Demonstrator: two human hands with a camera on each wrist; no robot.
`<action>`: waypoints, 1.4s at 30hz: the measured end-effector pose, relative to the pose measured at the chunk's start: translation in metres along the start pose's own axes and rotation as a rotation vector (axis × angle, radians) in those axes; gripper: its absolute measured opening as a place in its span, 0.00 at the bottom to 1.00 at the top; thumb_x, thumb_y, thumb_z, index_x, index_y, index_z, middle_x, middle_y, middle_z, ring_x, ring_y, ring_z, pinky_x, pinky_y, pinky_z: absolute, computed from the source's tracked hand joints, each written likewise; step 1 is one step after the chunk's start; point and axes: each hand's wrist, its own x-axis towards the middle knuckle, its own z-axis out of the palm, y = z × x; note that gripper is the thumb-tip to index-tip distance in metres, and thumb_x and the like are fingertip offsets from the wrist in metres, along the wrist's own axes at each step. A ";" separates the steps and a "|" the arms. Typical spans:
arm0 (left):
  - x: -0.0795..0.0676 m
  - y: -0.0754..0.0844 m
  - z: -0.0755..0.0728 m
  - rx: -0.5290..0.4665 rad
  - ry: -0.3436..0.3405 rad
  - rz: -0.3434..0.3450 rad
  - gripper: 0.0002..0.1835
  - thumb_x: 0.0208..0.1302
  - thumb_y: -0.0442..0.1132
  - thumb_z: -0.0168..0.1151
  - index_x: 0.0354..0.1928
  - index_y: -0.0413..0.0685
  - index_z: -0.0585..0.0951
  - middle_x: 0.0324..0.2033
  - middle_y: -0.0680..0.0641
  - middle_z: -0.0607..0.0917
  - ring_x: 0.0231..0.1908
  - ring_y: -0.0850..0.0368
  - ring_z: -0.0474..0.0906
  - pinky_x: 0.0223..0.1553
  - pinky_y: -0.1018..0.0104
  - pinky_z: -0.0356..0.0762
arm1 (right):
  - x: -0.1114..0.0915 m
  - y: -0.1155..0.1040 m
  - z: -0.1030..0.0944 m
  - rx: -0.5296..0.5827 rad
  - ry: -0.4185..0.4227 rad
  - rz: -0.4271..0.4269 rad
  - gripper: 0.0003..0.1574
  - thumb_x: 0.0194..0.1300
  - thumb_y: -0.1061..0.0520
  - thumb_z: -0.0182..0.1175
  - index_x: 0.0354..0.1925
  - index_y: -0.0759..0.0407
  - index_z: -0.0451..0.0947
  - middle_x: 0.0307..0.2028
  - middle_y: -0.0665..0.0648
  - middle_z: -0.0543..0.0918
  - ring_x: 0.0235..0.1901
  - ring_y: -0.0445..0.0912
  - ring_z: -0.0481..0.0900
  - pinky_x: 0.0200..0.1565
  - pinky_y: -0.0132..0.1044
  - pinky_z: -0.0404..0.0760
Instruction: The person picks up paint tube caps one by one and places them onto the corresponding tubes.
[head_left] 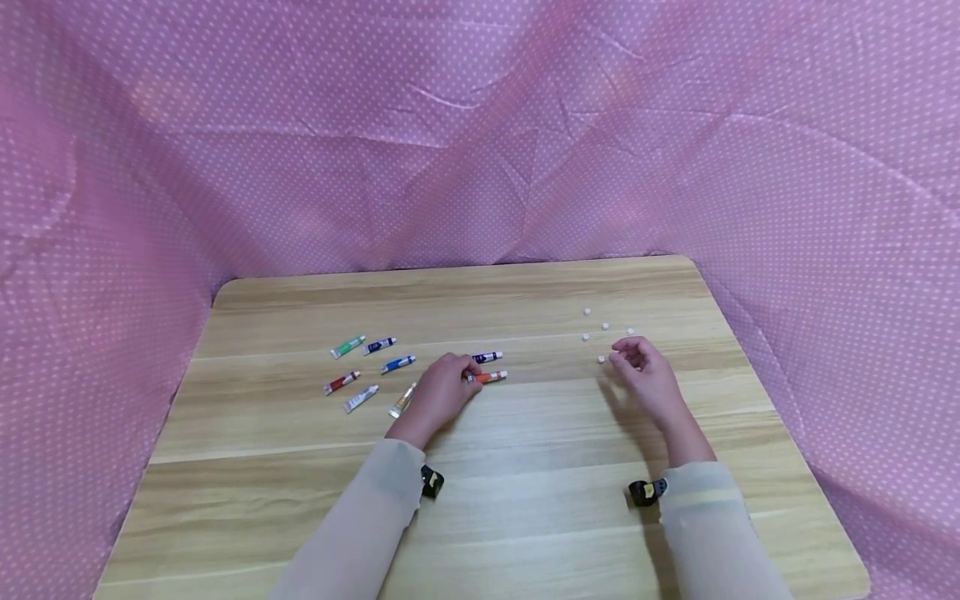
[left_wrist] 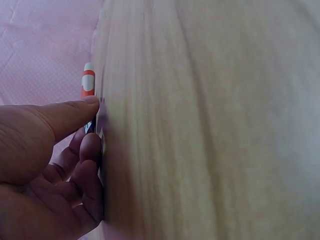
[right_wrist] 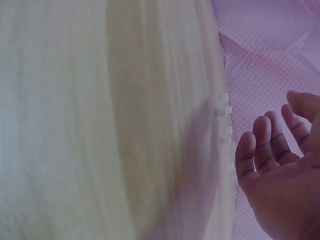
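Note:
My left hand [head_left: 442, 390] pinches an orange paint tube [head_left: 492, 377] between thumb and fingers, low over the table. In the left wrist view the white-tipped end of the orange tube [left_wrist: 88, 82] sticks out beyond the thumb, and the rest is hidden by the hand. A dark purple paint tube [head_left: 488, 357] lies just behind it. My right hand [head_left: 649, 379] hovers at the right, its fingers loosely bent and holding nothing. Close to its fingertips lies a small white cap [head_left: 601, 360]. In the right wrist view the right hand [right_wrist: 282, 165] shows a bare palm.
Several more white caps [head_left: 605, 326] lie scattered behind the right hand. To the left are paint tubes: green [head_left: 348, 347], red [head_left: 342, 382], blue [head_left: 398, 364], silvery [head_left: 362, 398], dark blue [head_left: 380, 346] and gold [head_left: 403, 400]. Pink dotted cloth [head_left: 480, 167] encloses the wooden table [head_left: 540, 500].

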 end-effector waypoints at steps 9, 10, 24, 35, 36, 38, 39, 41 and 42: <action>0.002 -0.001 0.001 -0.001 0.019 0.009 0.09 0.71 0.43 0.75 0.50 0.58 0.89 0.50 0.49 0.86 0.48 0.53 0.83 0.57 0.51 0.84 | 0.004 0.011 0.000 -0.059 -0.026 0.033 0.20 0.78 0.59 0.65 0.62 0.67 0.76 0.46 0.62 0.83 0.41 0.40 0.77 0.43 0.26 0.78; 0.002 -0.001 0.001 0.000 0.023 0.009 0.09 0.71 0.43 0.75 0.50 0.58 0.89 0.50 0.49 0.86 0.47 0.53 0.83 0.56 0.51 0.84 | 0.004 0.013 0.000 -0.064 -0.028 0.040 0.20 0.78 0.58 0.65 0.61 0.66 0.76 0.46 0.61 0.83 0.41 0.40 0.77 0.43 0.27 0.78; 0.006 -0.003 -0.001 -0.013 0.028 -0.030 0.12 0.70 0.44 0.76 0.52 0.58 0.89 0.50 0.51 0.86 0.45 0.55 0.81 0.53 0.54 0.84 | 0.014 0.023 0.002 -0.139 -0.016 0.075 0.18 0.76 0.60 0.66 0.59 0.63 0.79 0.48 0.64 0.86 0.42 0.43 0.81 0.42 0.24 0.81; 0.003 -0.002 -0.003 0.022 0.036 -0.025 0.15 0.69 0.46 0.77 0.54 0.55 0.86 0.49 0.49 0.84 0.42 0.54 0.81 0.48 0.55 0.84 | 0.022 0.024 0.006 -0.121 -0.034 0.114 0.21 0.74 0.57 0.69 0.61 0.61 0.80 0.45 0.59 0.87 0.39 0.41 0.81 0.37 0.28 0.82; 0.002 -0.002 -0.003 0.027 0.036 -0.023 0.16 0.69 0.47 0.76 0.55 0.55 0.85 0.49 0.48 0.84 0.41 0.54 0.81 0.48 0.55 0.84 | 0.022 0.025 0.006 -0.119 -0.037 0.116 0.21 0.74 0.57 0.69 0.61 0.62 0.80 0.44 0.59 0.87 0.38 0.41 0.81 0.37 0.28 0.82; 0.000 0.000 -0.004 0.029 0.039 -0.021 0.17 0.70 0.47 0.76 0.57 0.54 0.84 0.50 0.48 0.84 0.42 0.54 0.81 0.48 0.54 0.84 | 0.023 0.025 0.006 -0.119 -0.041 0.124 0.22 0.74 0.57 0.69 0.62 0.61 0.80 0.43 0.58 0.87 0.38 0.40 0.81 0.37 0.28 0.82; -0.002 0.001 -0.004 0.030 0.041 -0.021 0.18 0.70 0.47 0.75 0.58 0.54 0.84 0.51 0.48 0.84 0.43 0.54 0.82 0.49 0.54 0.84 | 0.023 0.025 0.006 -0.124 -0.042 0.128 0.21 0.74 0.57 0.69 0.62 0.61 0.80 0.43 0.58 0.87 0.37 0.40 0.81 0.36 0.28 0.82; -0.006 0.002 -0.006 0.025 0.051 -0.023 0.20 0.72 0.47 0.74 0.61 0.54 0.83 0.53 0.48 0.84 0.45 0.53 0.82 0.51 0.53 0.84 | 0.024 0.024 0.006 -0.148 -0.044 0.125 0.21 0.75 0.56 0.69 0.61 0.60 0.81 0.42 0.58 0.87 0.37 0.40 0.81 0.36 0.29 0.82; -0.009 0.003 -0.007 0.019 0.059 -0.026 0.20 0.72 0.47 0.73 0.61 0.53 0.83 0.54 0.48 0.84 0.47 0.52 0.83 0.53 0.51 0.84 | 0.024 0.024 0.007 -0.165 -0.042 0.123 0.20 0.75 0.55 0.68 0.61 0.60 0.81 0.42 0.58 0.87 0.36 0.41 0.81 0.36 0.29 0.82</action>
